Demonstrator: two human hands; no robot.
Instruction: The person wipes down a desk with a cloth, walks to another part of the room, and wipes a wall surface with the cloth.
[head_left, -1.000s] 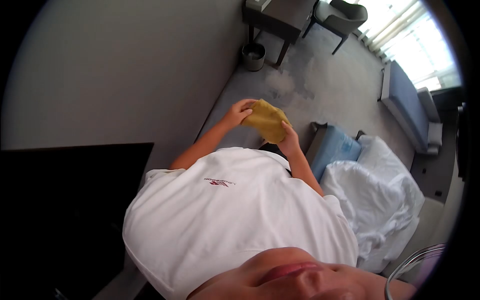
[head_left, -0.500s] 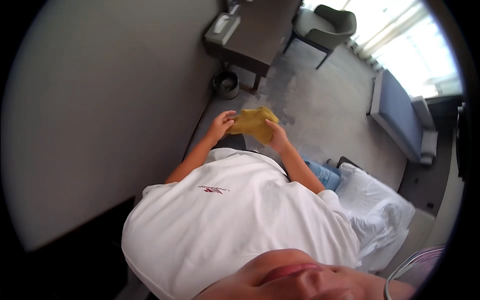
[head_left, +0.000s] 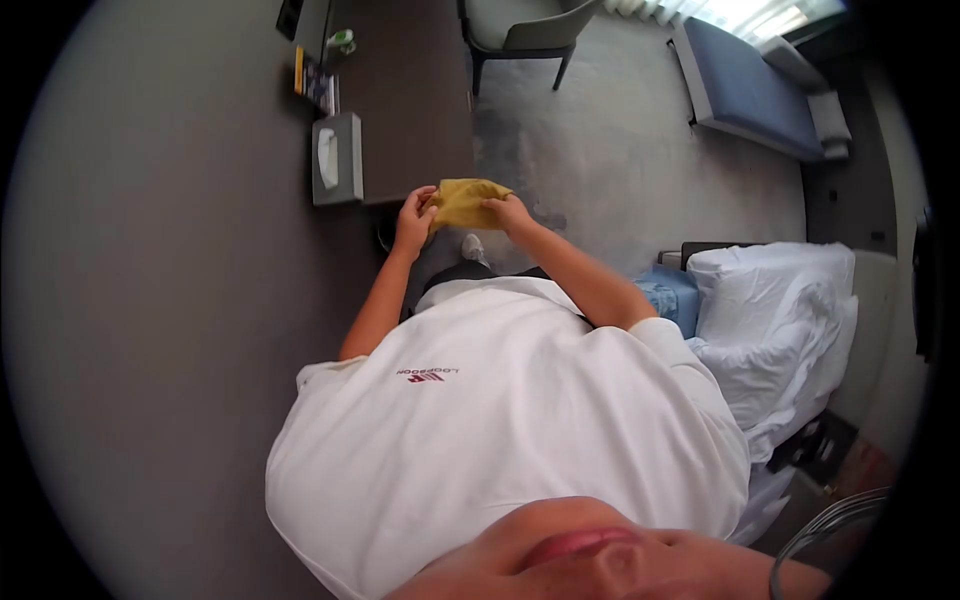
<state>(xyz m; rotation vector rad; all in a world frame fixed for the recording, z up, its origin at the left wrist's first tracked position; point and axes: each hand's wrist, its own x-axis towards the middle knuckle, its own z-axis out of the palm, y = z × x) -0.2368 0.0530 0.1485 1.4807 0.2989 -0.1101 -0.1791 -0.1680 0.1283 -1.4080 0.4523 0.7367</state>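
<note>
A yellow cloth (head_left: pixel 465 204) is held up in front of my body, close to the near end of the dark desk (head_left: pixel 410 110). My left hand (head_left: pixel 413 222) grips its left edge, fingers bent around it. On the other side my right hand (head_left: pixel 510 216) pinches the right edge, thumb lying on top. Between the two hands the cloth looks folded and somewhat creased, and its underside is hidden.
On the desk stand a grey tissue box (head_left: pixel 338 158), a small sign (head_left: pixel 317 80) and a small green-and-white item (head_left: pixel 342 41). A chair (head_left: pixel 530 30) stands beside it. A bin (head_left: pixel 388 236) sits below. Rightward are a blue bench (head_left: pixel 745 85) and white bedding (head_left: pixel 770 320).
The view has swung, and the desk now lies nearer, just beyond my hands. Both hands still hold the cloth, which now looks flatter and more compact.
</note>
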